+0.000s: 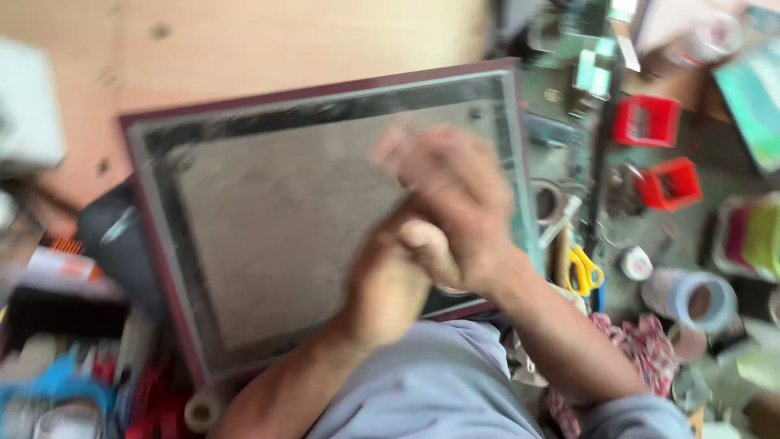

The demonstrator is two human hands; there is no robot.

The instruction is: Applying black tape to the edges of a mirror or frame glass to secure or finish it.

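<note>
A large flat grey panel (pixel 276 219) with a dark maroon frame lies tilted across my lap and the clutter in front of me. Both hands meet over its right part, blurred by motion. My right hand (pixel 451 195) lies on top, fingers curled, pressed against my left hand (pixel 390 280), which comes up from below with its thumb raised. Whether either hand holds anything I cannot make out. My forearms and grey-blue clothing (pixel 431 382) fill the lower middle.
To the right lie two red plastic boxes (pixel 646 122), yellow-handled scissors (pixel 583 272), a roll of tape (pixel 695 299), a patterned cloth (pixel 634 341) and small parts. A dark rounded object (pixel 118 244) and packages sit at the left. A tan board (pixel 244 41) lies beyond.
</note>
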